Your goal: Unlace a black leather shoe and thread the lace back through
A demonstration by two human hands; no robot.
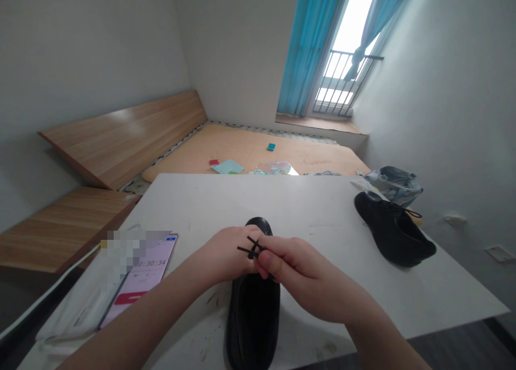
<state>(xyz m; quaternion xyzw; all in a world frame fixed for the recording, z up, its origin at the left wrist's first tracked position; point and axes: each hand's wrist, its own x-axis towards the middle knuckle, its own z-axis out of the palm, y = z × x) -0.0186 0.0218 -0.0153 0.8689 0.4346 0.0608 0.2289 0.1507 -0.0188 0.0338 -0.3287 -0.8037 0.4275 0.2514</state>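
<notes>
A black shoe [253,316] lies on the white table [306,208] right in front of me, toe pointing away. Both my hands meet above its lacing. My left hand [226,254] is closed over the shoe's upper and pinches the black laces [252,247]. My right hand [292,270] is closed too, its thumb and fingers gripping the crossed lace ends where they stick up between the hands. Most of the lacing is hidden under my fingers.
A second black shoe [393,229] lies at the table's right, beside a crumpled plastic bag [395,183]. A phone [139,284] showing a timer rests at the left near a white cable. Beyond the table is a wooden bed frame [250,147] with small items.
</notes>
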